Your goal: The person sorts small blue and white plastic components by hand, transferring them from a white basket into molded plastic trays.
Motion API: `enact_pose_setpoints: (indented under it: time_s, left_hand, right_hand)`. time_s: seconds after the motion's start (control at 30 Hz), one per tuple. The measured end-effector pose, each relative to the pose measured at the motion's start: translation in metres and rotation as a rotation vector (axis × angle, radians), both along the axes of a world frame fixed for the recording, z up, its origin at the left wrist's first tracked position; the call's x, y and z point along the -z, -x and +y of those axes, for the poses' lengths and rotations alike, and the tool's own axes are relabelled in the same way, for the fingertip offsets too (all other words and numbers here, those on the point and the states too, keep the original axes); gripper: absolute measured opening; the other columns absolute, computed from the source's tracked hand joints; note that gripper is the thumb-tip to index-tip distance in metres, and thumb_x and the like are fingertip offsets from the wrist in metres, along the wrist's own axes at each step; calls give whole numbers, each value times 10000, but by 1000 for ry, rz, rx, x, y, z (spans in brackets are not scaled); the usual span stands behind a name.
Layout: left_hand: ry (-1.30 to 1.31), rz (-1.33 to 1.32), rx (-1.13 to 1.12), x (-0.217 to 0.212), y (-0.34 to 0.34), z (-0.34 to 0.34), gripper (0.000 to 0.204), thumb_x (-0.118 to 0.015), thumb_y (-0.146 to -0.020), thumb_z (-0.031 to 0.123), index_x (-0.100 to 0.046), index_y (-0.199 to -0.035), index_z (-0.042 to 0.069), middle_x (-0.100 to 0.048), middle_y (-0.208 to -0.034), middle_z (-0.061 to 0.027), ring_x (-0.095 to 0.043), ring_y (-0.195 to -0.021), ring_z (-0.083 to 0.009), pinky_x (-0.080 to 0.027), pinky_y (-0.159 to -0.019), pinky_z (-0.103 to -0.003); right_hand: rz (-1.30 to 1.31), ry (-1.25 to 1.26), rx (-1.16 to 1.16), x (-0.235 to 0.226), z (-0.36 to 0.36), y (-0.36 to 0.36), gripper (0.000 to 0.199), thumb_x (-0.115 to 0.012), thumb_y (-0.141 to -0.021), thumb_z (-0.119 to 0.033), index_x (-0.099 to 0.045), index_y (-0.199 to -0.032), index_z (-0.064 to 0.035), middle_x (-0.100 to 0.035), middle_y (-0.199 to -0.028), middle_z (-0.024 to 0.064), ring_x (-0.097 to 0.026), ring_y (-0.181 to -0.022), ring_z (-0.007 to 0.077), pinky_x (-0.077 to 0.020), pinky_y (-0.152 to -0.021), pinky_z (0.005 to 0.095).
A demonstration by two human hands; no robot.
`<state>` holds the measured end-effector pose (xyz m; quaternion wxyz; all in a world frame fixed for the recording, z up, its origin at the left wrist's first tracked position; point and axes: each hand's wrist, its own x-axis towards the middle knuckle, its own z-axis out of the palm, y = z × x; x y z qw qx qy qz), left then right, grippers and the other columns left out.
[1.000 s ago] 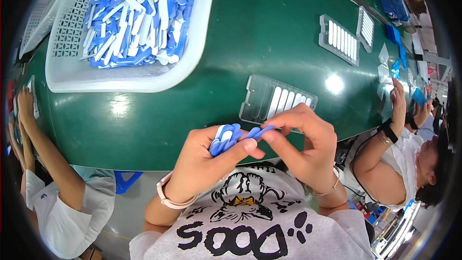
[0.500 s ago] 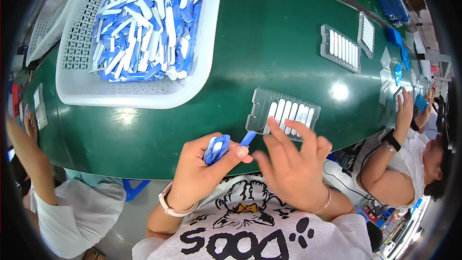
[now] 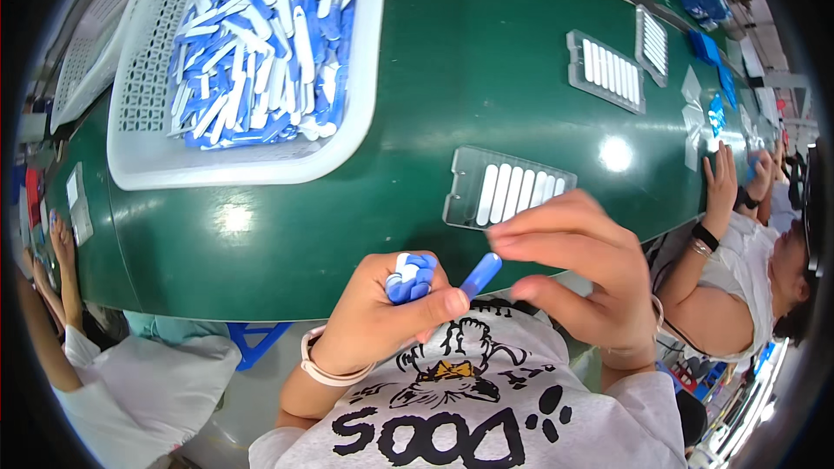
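My left hand point(image 3: 382, 313) is closed around a bunch of short blue and white strips point(image 3: 411, 280) with rounded ends. From between its thumb and fingers one blue strip point(image 3: 483, 274) juts out toward the right. Just right of that tip is my right hand point(image 3: 582, 269), its fingers apart and nothing visible between them. Beyond the hands, a clear plastic tray point(image 3: 466, 187) lies on the green table, with several white strips point(image 3: 519, 193) side by side in it. The right fingers cover its near right corner.
At the back left stands a white perforated basket point(image 3: 261, 175) heaped with loose blue and white strips point(image 3: 261, 61). Two more filled trays, a nearer one point(image 3: 608, 74) and a farther one point(image 3: 651, 45), lie at the far right. Other people work on both sides of the green table point(image 3: 417, 122).
My right hand has drawn back from the tray, toward the right. My left hand has shifted slightly right, and the single blue strip shows more of its length.
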<state>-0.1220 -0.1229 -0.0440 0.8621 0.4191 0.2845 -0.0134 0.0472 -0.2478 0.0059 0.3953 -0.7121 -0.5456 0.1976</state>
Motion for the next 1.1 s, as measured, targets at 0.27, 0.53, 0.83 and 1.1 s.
enact_pose_setpoints:
  time_s: [0.27,0.53,0.83,1.1]
  left_hand:
    - [-702,56,-11,-9,-4,-11,151,-658,-879,169,-678,-859,20,-600,-608,-36,-529,-498,-104,-397,-473,-237]
    - [-1469,-2,214,0,-25,-11,373,-668,-819,114,-598,-1183,80,-617,-660,-106,-596,-545,-276,-483,-512,-359]
    - [-1746,139,466,0,-29,-14,474,-645,-809,129,-551,-1274,128,-570,-617,-43,-580,-509,-193,-474,-468,-328]
    - [-1955,94,577,-7,-33,-10,467,-610,-810,94,-550,-1272,132,-535,-612,-38,-578,-526,-191,-472,-466,-337]
  right_hand:
    - [-47,140,61,18,18,-41,52,-703,-755,-67,-652,-765,-68,-615,-984,80,-564,-926,216,-421,-820,338]
    - [-336,266,-11,34,42,-45,470,-802,-655,-180,-481,-987,-95,-449,-998,63,-478,-970,240,-301,-828,357]
    - [-136,280,27,49,21,-48,398,-768,-713,-256,-565,-1017,-98,-554,-981,38,-516,-976,202,-305,-841,336]
    - [-97,470,-76,42,39,-64,277,-755,-720,-247,-610,-912,-109,-588,-898,21,-558,-902,185,-332,-830,322]
